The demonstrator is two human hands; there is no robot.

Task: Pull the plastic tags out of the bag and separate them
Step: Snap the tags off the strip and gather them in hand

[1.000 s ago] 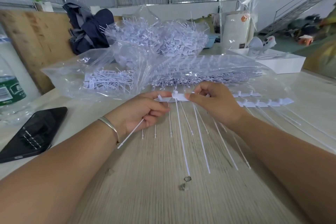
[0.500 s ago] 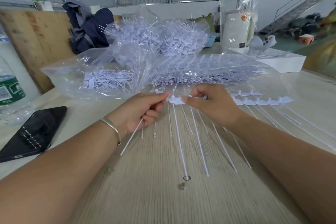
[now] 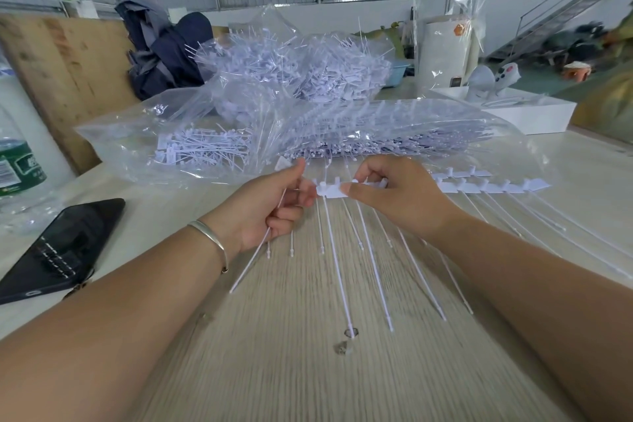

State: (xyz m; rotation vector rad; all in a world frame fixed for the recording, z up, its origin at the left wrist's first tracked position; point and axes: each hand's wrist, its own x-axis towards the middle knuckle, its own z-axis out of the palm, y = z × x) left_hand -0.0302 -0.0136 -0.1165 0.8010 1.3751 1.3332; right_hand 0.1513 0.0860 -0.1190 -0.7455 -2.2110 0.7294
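The left hand (image 3: pixel 270 209) is curling its grip around a single plastic tag (image 3: pixel 255 260), thumb and fingers pinching its head end while the thin tail is slanting down and toward the person, out past the wrist. The right hand (image 3: pixel 394 199) is pinching the near end of a white tag strip (image 3: pixel 330 189) between thumb and curled fingers, just beside the left hand's fingertips.

The strip's long axis is running left to right across the tabletop (image 3: pixel 291 370), continuing behind the right hand toward the right edge (image 3: pixel 496 186). Its thin tails (image 3: pixel 373 264) are fanning out toward the person, lying flat on the wood-grain surface. Two small pale bits (image 3: pixel 346 341) are lying near the tip of the longest tail.

Directly beyond the hands, a clear plastic bag (image 3: pixel 144 134) of more tags is lying on its side, its mouth facing the hands, with rows of strips stacked inside. Behind it a second bag heaped with loose tags (image 3: pixel 294 68) is sitting higher. A black phone (image 3: pixel 58 247) is lying to the left, a water bottle (image 3: pixel 17 161) is standing at the far left, and a white tray (image 3: pixel 534 113) is resting to the far right.
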